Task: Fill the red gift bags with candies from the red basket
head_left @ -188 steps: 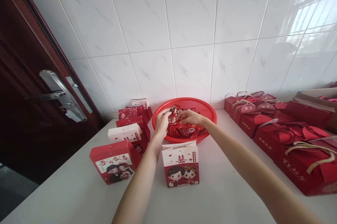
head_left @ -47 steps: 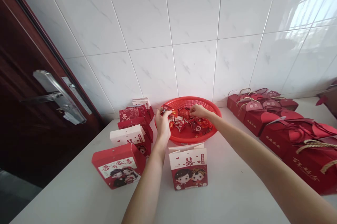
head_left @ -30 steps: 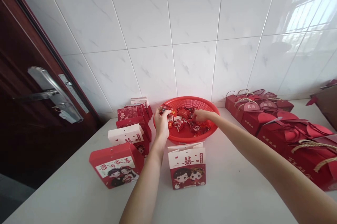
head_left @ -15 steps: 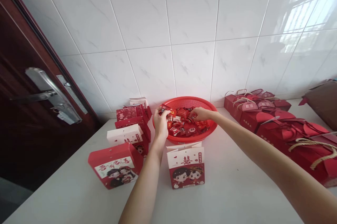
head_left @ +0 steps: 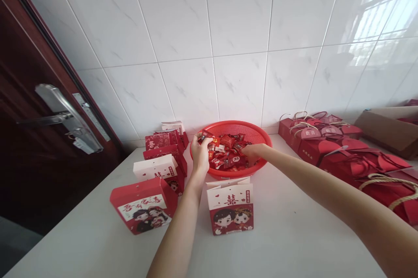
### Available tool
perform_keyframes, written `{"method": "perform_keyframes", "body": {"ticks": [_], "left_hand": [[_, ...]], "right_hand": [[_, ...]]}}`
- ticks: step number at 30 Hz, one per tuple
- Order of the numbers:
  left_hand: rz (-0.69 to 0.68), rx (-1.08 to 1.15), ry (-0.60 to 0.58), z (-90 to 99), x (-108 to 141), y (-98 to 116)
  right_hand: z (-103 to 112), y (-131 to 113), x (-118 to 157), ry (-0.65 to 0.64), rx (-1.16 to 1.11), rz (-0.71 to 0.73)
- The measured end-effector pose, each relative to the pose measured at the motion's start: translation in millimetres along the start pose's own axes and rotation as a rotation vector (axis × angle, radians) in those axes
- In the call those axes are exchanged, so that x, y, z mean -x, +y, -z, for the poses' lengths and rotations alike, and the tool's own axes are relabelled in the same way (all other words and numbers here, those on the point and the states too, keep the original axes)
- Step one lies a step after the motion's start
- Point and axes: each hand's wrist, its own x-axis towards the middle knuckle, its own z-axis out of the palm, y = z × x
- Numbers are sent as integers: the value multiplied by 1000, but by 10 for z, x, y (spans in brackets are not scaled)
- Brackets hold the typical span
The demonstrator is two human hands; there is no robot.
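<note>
A red plastic basket (head_left: 235, 126) stands against the tiled wall with many wrapped red candies (head_left: 227, 141) in it. At its left rim, my left hand (head_left: 200, 151) is closed on some red candy packets (head_left: 211, 139). My right hand (head_left: 254, 152) reaches down among the candies on the basket's right side, its fingertips hidden. In front of the basket, an upright white and red box (head_left: 231, 208) with two cartoon figures has its top flaps raised.
Several red and white boxes (head_left: 143, 208) stand in a row at the left. Red gift boxes (head_left: 307, 149) with rope handles fill the right side, a brown carton (head_left: 382, 132) beyond them. A dark door (head_left: 29, 147) is far left.
My right hand has moved a little to the right and toward me inside the basket. My left hand stays at the rim with its packets. More of the brown carton shows at the right.
</note>
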Motion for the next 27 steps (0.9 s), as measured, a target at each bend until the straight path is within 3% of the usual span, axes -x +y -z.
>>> {"method": "perform_keyframes", "body": {"ticks": [4, 10, 15, 19, 27], "left_hand": [[-29, -39, -13, 3, 1, -16], [-21, -40, 2, 12, 3, -22], [-12, -32, -11, 11, 4, -24], [-28, -49, -23, 14, -1, -41], [-38, -62, -33, 15, 4, -31]], "right_hand": [[19, -92, 96, -65, 35, -22], [113, -165, 152, 24, 23, -26], [94, -171, 186, -119, 2, -32], [40, -204, 213, -151, -34, 13], [47, -136, 151, 85, -239, 76]]}}
